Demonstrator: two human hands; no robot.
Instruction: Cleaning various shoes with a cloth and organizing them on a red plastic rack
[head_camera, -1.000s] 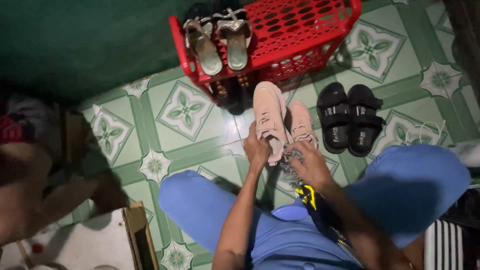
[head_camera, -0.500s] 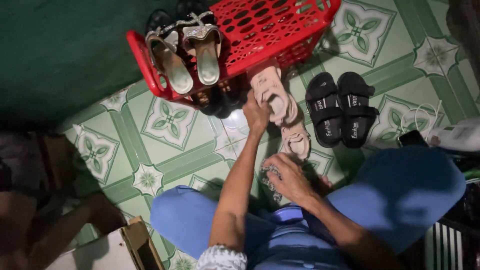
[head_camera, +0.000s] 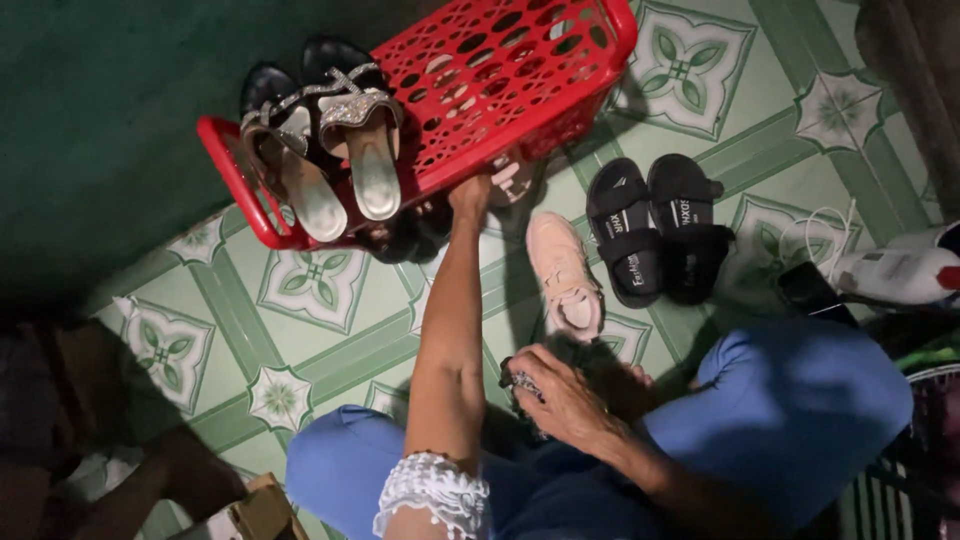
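Note:
My left hand reaches forward and grips a pink sneaker, which sits partly under the lower shelf of a red plastic shoe rack. The matching pink sneaker lies on the green patterned floor tiles, toe pointing away from me. Close to my knees, my right hand is closed on a small speckled grey cloth. A pair of silver strappy sandals rests on the rack's top shelf at its left end.
Black strap sandals stand right of the loose sneaker. Dark shoes sit under the rack. A white object, a phone and a white cable lie at right. A cardboard box is at lower left.
My left hand has carried one pink sneaker away from me and pushed it under the red rack. The other sneaker stayed on the floor. My right hand stayed near my knees with the cloth.

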